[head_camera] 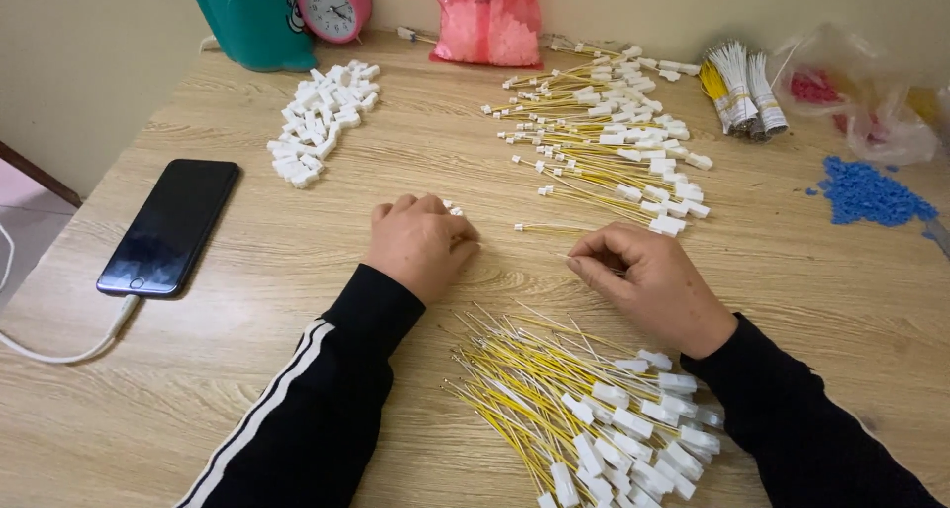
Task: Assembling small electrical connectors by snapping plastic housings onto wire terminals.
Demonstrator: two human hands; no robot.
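Both hands on wooden table — right hand pinching thin yellow wire

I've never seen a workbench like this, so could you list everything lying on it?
Wooden table: one, pale oak colour, under everything.
Black smartphone: one, left side, white cable plugged in.
Loose white plastic connectors: one heap, far left-centre.
Pink alarm clock: one, back edge.
Teal container: one, beside clock.
Pink plastic bag: one, back centre.
Yellow wires with white connectors, far pile: many, beyond hands.
Near pile of yellow wires: many, between forearms.
Bundled wires: several, back right.
Blue beads: one heap, right.
Left hand: curled, knuckles up.
Right hand: pinching a thin wire.
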